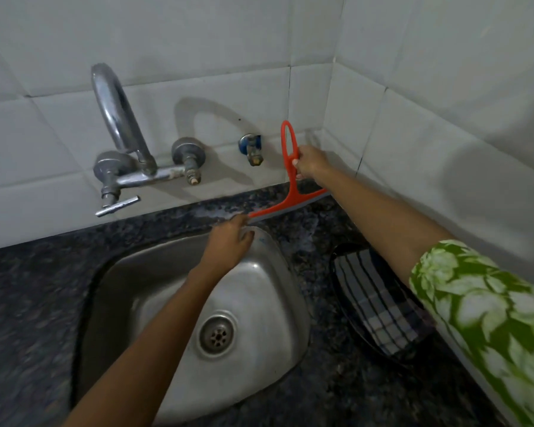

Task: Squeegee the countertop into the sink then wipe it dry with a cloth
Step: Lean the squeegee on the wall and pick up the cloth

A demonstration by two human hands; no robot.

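An orange squeegee (290,192) with a grey rubber blade stands on the dark speckled countertop (318,235) behind the steel sink (259,291). My right hand (310,163) grips its looped handle near the back corner. The left end of the blade meets the fingertips of my left hand (230,241), which reaches over the sink's far rim with fingers extended. A wet, shiny streak lies on the counter just left of the blade. A checked cloth (379,306) lies in a black oval dish right of the sink, partly hidden by my right arm.
A chrome tap (121,149) with two valves is mounted on the white tiled wall (198,41) behind the sink. A small blue-collared valve (253,147) sticks out near the squeegee handle. Tiled walls meet in a corner at the right.
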